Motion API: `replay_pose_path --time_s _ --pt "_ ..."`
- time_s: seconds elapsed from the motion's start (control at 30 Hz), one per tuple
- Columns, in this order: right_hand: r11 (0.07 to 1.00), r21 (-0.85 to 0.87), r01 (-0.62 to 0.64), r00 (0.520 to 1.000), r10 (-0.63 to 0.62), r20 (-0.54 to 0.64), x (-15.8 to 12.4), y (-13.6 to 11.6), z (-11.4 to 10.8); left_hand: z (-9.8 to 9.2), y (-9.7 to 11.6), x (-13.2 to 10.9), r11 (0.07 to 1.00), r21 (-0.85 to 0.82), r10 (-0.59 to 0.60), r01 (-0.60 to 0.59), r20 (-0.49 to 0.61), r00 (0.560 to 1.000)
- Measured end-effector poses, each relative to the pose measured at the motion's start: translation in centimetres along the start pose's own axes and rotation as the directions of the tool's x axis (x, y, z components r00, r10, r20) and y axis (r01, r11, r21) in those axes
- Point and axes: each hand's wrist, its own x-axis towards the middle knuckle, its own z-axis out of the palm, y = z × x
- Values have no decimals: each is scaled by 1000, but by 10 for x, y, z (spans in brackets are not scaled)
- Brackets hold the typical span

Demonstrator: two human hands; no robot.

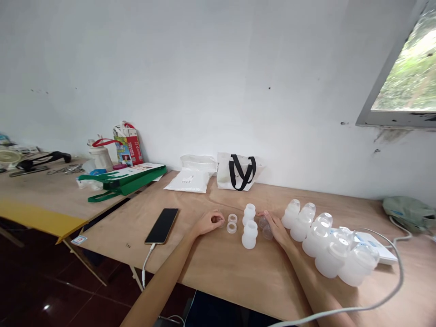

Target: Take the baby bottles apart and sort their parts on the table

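Two white plastic bottles [249, 228] without lids stand on the plywood table [218, 268], one behind the other. Two white rings [232, 223] lie just left of them. My left hand [210, 222] rests beside the rings with its fingers curled in a pinch; whether it holds anything is hidden. My right hand [274, 227] lies to the right of the bottles, fingers around a small clear cap [265, 226]. Several capped white bottles [327, 247] are grouped further right.
A black phone [162, 225] on a white cable lies to the left. At the wall stand a white bag with black handles [239, 171] and a white packet [188, 180]. A white cable [391, 290] curves at right. A green bag [124, 179] lies on the neighbouring table.
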Motion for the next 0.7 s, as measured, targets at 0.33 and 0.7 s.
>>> replay_pose_path --time_s 0.33,0.7 --pt "997 -64 43 999 -43 0 -1 -3 4 1 7 2 985 5 -168 175 -247 954" --pt "889 -299 346 893 -410 -186 -26 -27 6 4 -4 1 974 30 -206 225 -302 931"
